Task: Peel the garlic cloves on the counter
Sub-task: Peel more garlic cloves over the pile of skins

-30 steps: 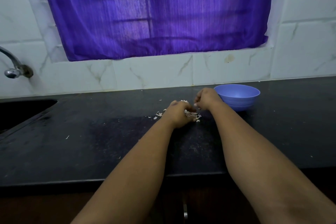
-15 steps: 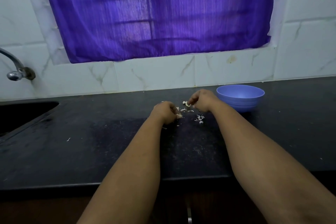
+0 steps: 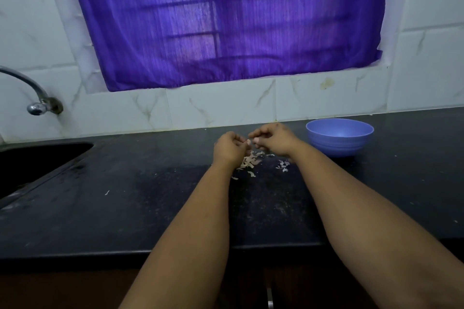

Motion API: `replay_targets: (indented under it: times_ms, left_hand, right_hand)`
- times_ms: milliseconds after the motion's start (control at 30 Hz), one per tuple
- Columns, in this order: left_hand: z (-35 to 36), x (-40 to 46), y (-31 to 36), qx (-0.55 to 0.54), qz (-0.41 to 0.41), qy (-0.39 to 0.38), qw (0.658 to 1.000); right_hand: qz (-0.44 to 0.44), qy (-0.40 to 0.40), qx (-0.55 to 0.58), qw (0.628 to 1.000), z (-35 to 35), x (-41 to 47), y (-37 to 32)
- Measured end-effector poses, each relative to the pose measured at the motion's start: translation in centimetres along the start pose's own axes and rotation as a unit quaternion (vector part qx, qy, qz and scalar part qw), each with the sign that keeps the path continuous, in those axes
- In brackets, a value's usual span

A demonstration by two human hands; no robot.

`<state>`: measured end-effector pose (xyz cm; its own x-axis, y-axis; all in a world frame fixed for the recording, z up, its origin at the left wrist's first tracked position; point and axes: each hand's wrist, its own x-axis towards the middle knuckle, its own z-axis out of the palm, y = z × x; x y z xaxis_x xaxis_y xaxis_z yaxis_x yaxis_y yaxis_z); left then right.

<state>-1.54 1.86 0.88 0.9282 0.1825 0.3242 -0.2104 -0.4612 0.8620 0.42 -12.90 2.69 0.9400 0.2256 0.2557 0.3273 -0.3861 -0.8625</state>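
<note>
Both hands met above the counter (image 3: 125, 208): left hand (image 3: 229, 149) and right hand (image 3: 272, 142) each pinched a small garlic clove (image 3: 248, 142) between fingertips. Peel scraps (image 3: 249, 162) lay directly beneath; blue bowl (image 3: 339, 137) just right.

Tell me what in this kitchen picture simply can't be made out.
- Head view: whatever the left hand and right hand pinch between them; curled fingers hide all but a pale speck.
- Inside of the round blue plastic bowl: its near wall hides the bottom.
- Dark sink basin: cut off by the left edge, too dark.
- Curved chrome tap: spout cut off at the left edge.
- Pale garlic skin scraps: too small to tell any cloves among them.
</note>
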Motion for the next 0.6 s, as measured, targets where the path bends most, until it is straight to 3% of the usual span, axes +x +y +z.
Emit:
replay_targets:
  times_ms: [167,333,467,600]
  left_hand:
    - [-0.5,-0.5,1.1,-0.200,-0.023,0.020,0.979]
    - [-0.3,-0.9,1.9,-0.291,-0.037,-0.027,0.956]
    - [-0.3,-1.1,1.7,-0.244,-0.039,-0.034,0.968]
    - [-0.3,-0.8,0.7,-0.049,-0.033,0.009,0.998]
  right_hand:
    - [0.009,-0.011,0.180,0.984,1.0,0.1,-0.7]
    - [0.032,0.008,0.275,0.961,0.6,-0.1,-1.0]
    - [0.045,0.045,0.300,0.952,0.2,-0.2,-1.1]
    - [0.056,0.031,0.277,0.959,0.0,-0.6,-1.3]
